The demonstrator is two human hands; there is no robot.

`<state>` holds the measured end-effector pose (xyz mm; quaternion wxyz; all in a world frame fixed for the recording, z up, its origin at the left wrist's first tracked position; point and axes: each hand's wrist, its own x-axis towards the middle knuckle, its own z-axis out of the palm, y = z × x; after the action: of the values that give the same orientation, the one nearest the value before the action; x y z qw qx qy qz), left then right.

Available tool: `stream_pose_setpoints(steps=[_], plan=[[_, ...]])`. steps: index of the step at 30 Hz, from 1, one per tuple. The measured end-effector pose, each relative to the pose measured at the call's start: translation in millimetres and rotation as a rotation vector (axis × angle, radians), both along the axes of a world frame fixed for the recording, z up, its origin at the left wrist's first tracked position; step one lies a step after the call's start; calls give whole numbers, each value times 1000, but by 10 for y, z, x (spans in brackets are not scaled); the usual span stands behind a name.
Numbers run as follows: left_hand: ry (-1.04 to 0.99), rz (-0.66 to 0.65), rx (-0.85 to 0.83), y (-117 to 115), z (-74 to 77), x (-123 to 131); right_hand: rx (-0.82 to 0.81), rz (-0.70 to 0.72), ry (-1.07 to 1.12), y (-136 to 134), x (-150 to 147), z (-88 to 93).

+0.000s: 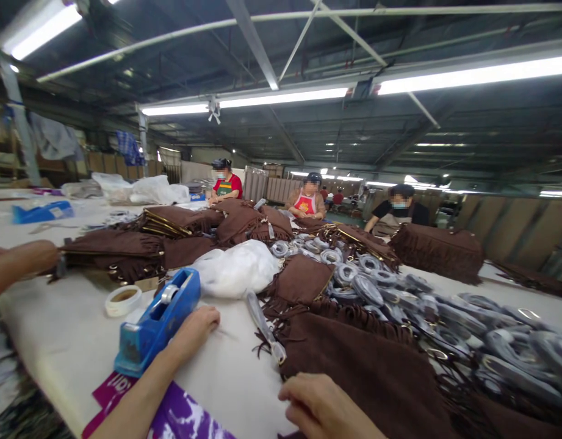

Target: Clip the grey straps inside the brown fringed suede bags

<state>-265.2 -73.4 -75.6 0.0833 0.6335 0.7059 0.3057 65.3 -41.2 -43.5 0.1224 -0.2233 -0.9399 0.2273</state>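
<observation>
My left hand (201, 326) is just right of a blue tape dispenser (159, 320), over the white tabletop. Its fingers are drawn together; a faint thin streak beside the tips is too blurred to name. My right hand (320, 399) is at the near left edge of a large brown fringed bag (363, 366). Its fingers are bent and slightly apart, with nothing visible between them. A smaller brown flap (303, 279) lies beyond, beside a plastic-wrapped strap piece (265, 329). A roll of white tape (123, 300) lies left of the dispenser.
Plastic-wrapped coiled straps (367, 289) heap along the right. Brown bags (184, 222) are stacked behind a white plastic bundle (237, 268). Purple printed plastic (184, 414) lies under my left forearm. Another person's arm (24, 265) reaches in from the left. Several co-workers sit beyond.
</observation>
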Motion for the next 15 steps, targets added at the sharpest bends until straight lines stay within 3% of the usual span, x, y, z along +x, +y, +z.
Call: stream_pose_setpoints(steps=[3,8,15], plan=[[-42,14,24,-19,-36,-41,-38,-116,75,87,-432,96],[-129,28,58,-45,-101,-73,-28,-215,157,341,-1100,-22],[-184,37,69,-38,-94,-54,203,-255,42,421,-1582,-10]])
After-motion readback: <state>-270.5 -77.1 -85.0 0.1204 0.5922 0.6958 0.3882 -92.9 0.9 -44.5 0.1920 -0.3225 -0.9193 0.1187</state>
